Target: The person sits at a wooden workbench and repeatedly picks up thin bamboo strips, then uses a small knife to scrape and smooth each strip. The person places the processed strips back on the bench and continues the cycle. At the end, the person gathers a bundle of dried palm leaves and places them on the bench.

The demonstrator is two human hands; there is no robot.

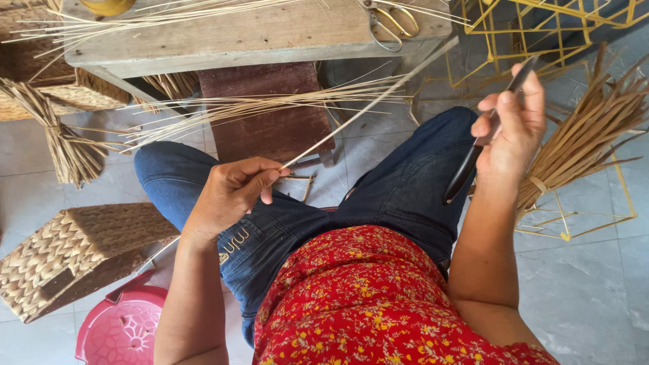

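Head view: left hand pinching long pale stiff reed strip (light, brittle) below wooden bench; right hand gripping dark slim knife.

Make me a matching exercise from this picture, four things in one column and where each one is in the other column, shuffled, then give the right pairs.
Things:
1. scissors
2. thin reed strip
3. knife
4. woven basket

Places:
A. on the floor beside a pink plastic stool
B. pinched in the left hand
C. on the wooden bench
D. gripped in the right hand

Pairs: 1-C, 2-B, 3-D, 4-A
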